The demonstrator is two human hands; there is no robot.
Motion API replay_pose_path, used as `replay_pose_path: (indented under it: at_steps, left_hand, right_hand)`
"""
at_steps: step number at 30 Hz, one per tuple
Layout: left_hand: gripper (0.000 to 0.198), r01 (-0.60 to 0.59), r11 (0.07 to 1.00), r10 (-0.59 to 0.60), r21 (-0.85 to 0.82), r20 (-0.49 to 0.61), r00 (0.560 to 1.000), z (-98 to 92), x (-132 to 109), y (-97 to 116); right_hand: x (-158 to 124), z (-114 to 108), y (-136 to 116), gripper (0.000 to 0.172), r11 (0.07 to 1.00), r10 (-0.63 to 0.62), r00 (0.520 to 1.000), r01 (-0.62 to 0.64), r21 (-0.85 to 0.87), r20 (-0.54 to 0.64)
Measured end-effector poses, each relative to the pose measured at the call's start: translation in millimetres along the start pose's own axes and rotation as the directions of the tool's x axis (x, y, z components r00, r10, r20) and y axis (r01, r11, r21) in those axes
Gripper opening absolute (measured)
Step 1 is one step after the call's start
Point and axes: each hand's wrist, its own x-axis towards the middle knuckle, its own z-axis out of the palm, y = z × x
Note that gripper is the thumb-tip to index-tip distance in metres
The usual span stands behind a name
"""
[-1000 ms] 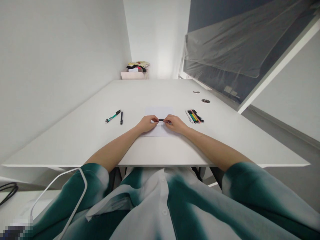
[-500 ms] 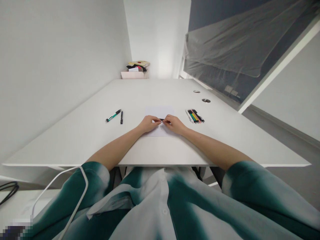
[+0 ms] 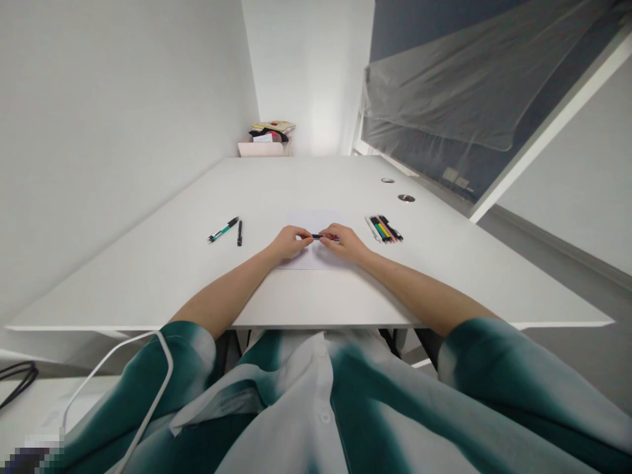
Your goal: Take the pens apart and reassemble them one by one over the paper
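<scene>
While forearms (image 3: 227, 280) angle inward, left hand (image 3: 291, 242) and right hand (image 3: 344, 242) pinching a small black object (image 3: 317, 236)

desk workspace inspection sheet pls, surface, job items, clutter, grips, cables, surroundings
surface: white desk with two round grommets
job items: small black rod above a white paper sheet
clutter: green-and-black pen, black pen, bundle of coloured markers; pink box with cloth and papers beyond the far end
grips: left hand and right hand both pinch the rod
cables: white cable and coiled black cable, both off the desk at lower left
surroundings: white walls, plastic sheeting at right
</scene>
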Motion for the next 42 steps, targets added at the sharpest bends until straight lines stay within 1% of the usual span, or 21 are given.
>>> replay_pose_path:
  at_steps: [3,5,8,11,14,17,22,27,31,36,42]
  left_hand:
    - [0.031,0.027,0.999,-0.027,-0.023,-0.003,1.0,-6.7,0.7,-5.7]
    - [0.03,0.043,0.999,-0.043,-0.032,-0.009,0.999,-11.0,1.5,-11.1]
    - [0.028,0.07,0.996,-0.071,-0.054,-0.015,0.997,-16.1,3.0,-19.6]
    - [0.026,0.095,0.991,-0.097,-0.097,-0.017,0.995,-19.1,3.7,-26.0]
    - [0.025,0.106,0.986,-0.108,-0.131,-0.008,0.994,-20.8,3.3,-28.9]
    - [0.025,0.121,0.983,-0.12,-0.139,0.014,0.993,-21.3,2.5,-29.3]
    - [0.024,0.131,0.984,-0.128,-0.123,0.031,0.991,-20.3,2.7,-28.3]
    - [0.026,0.126,0.984,-0.124,-0.122,0.026,0.992,-22.0,2.6,-28.4]
    - [0.029,0.141,0.979,-0.142,-0.15,0.004,0.99,-26.2,1.4,-30.7]
    - [0.027,0.158,0.977,-0.163,-0.145,-0.027,0.986,-30.7,1.1,-36.5]
    - [0.023,0.184,0.975,-0.189,-0.125,-0.029,0.982,-31.9,1.4,-37.7]
  right_hand:
    - [1.1,-5.1,10.4,0.028,0.996,0.078,0.991,-0.082,-0.033,-0.107]
    - [1.7,-7.3,18.7,0.027,0.985,0.134,0.983,-0.146,-0.09,-0.129]
    - [2.3,-7.6,26.4,0.025,0.955,0.187,0.98,-0.198,-0.223,-0.07]
    - [3.0,-5.9,25.7,0.026,0.92,0.207,0.978,-0.188,-0.343,0.02]
    - [3.8,-4.5,20.8,0.028,0.893,0.215,0.973,-0.164,-0.418,0.078]
    - [4.5,-3.9,17.5,0.028,0.875,0.231,0.967,-0.158,-0.458,0.108]
    - [6.0,-2.2,17.6,0.031,0.857,0.256,0.959,-0.168,-0.486,0.12]
    - [7.0,-4.6,18.9,0.029,0.851,0.269,0.953,-0.168,-0.497,0.14]
    - [3.3,-13.7,25.7,0.029,0.861,0.236,0.967,-0.161,-0.483,0.099]
    - [-2.4,-25.7,37.2,0.027,0.874,0.205,0.974,-0.139,-0.465,0.094]
    - [-2.6,-28.0,37.8,0.026,0.888,0.19,0.977,-0.13,-0.441,0.094]
